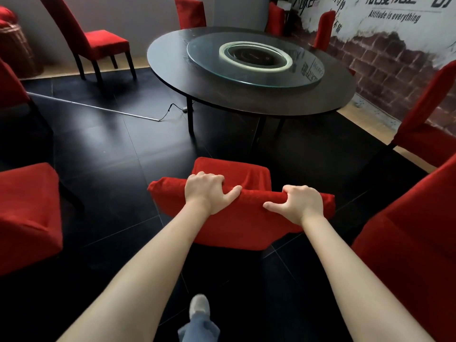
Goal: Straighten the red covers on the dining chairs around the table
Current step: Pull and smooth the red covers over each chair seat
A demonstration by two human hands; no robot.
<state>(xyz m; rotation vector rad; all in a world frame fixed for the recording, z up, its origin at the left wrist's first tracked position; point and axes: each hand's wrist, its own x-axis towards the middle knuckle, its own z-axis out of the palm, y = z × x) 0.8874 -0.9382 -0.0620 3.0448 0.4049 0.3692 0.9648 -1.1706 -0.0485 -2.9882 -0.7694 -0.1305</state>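
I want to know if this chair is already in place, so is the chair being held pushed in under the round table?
No, the chair gripped by the left hand and right hand stands apart from the round table, with bare floor between.

left hand (208, 191): fingers curled, gripping cover (246, 218) | right hand (299, 202): same, alongside | both arms extended forward, bare

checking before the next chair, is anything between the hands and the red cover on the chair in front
Nothing visible. The left hand and right hand already hold the red cover along the top of the chair back, fingers curled over the edge, thumbs on the near side. No other thing lies between them.
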